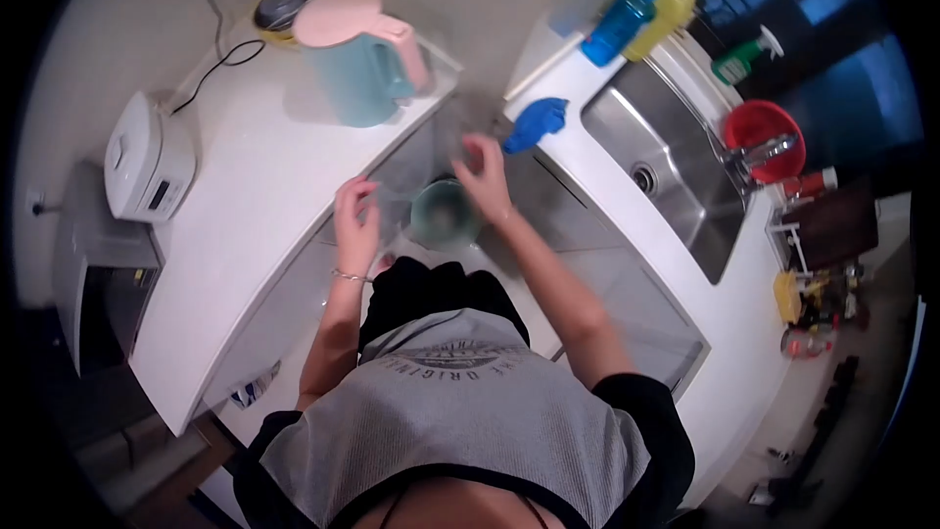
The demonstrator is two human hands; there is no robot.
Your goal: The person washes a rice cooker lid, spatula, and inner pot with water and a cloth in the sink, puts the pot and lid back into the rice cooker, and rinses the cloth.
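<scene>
Over the gap between two counters, my left hand [356, 226] is raised with its fingers bent inward, and a bracelet circles the wrist. Facing it from the right is my right hand [485, 179], its fingers smeared by motion. Between them shows a faint see-through film, like a thin clear plastic bag [403, 174]; its edges are hard to make out, and it seems pinched at both hands. Below stands a round green bin [431, 225] on the floor, its inside dim. Close to my right fingertips, a crumpled blue item [538, 124] lies on the counter corner.
A pink-and-teal kettle [354, 73] and a white rice cooker [149, 159] stand on the left counter [250, 152]. To the right are a steel sink [676, 176], a blue bottle [619, 27], a green spray bottle [741, 61] and a red basin [763, 127]. Cabinets flank the gap.
</scene>
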